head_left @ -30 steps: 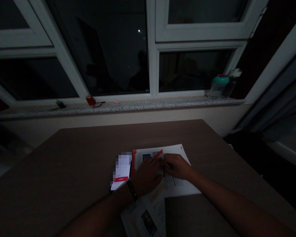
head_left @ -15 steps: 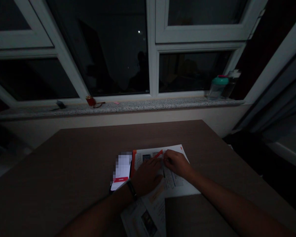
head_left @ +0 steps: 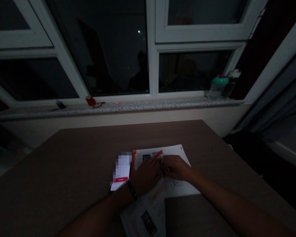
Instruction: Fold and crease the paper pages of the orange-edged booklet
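A printed sheet (head_left: 184,187) with an orange left edge lies on the brown table. A folded part of the paper (head_left: 150,214) extends toward me, over the near side. My left hand (head_left: 146,174), with a dark band at the wrist, lies flat on the paper, fingers pointing up and right. Right beside its fingertips, my right hand (head_left: 175,168) is closed in a pinch at the paper's fold; what its fingertips grip is too dark to make out. A small orange corner (head_left: 159,153) shows just above the hands. A lit phone (head_left: 122,171) lies left of the paper.
Beyond the table (head_left: 101,141) is a speckled window sill (head_left: 143,105). On it stand a bottle with a teal lid (head_left: 218,87), a clear bottle (head_left: 232,84), a small red object (head_left: 90,101) and a small dark object (head_left: 61,104). A dark curtain hangs at right.
My right hand has moved slightly toward me along the fold, its fingers now lower on the paper. My left hand has stayed nearly in place.
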`<state>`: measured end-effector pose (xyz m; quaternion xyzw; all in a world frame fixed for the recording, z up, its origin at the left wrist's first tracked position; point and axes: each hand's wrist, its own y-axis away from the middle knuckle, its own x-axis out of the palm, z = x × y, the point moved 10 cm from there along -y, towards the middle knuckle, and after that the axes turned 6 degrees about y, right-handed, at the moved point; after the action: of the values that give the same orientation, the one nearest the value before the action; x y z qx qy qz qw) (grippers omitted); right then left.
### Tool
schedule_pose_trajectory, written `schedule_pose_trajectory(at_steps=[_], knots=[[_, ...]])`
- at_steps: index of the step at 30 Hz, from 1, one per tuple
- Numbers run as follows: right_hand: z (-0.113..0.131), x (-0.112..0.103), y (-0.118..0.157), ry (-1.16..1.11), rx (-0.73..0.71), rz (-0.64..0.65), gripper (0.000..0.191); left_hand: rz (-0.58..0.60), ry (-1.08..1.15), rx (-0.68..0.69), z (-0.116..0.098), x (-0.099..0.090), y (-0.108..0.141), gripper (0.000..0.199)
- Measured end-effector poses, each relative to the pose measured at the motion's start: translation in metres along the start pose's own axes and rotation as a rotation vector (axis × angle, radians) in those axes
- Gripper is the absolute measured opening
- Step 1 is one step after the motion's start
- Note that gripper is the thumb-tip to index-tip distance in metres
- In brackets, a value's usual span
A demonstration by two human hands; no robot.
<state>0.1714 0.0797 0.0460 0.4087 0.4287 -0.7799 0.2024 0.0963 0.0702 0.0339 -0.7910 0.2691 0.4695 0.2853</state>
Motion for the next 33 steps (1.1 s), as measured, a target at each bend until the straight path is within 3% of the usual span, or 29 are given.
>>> schedule_pose_trajectory(at_steps=[11,16,20,26,29,33], knots=[[-0.031,-0.010,-0.003,0.161,0.260,-0.109,0.015,0.002,-0.024,-0.009,-0.005,-0.004,0.000,0.035],[-0.042,-0.014,0.004,0.106,0.333,-0.183,0.011,-0.013,-0.018,0.002,-0.006,-0.007,0.003,0.043],[-0.038,-0.010,0.004,0.032,0.309,-0.133,0.010,-0.003,-0.006,0.017,-0.007,-0.008,0.003,0.032],[-0.015,-0.004,0.000,-0.059,0.133,-0.010,0.015,0.017,-0.006,0.026,-0.008,-0.007,-0.001,0.013],[-0.011,-0.005,-0.002,-0.048,0.090,-0.012,0.013,0.021,-0.005,0.020,-0.008,-0.007,-0.002,0.008],[-0.021,-0.007,-0.003,0.023,0.158,-0.065,0.015,0.011,-0.013,0.019,-0.005,-0.006,-0.001,0.009]])
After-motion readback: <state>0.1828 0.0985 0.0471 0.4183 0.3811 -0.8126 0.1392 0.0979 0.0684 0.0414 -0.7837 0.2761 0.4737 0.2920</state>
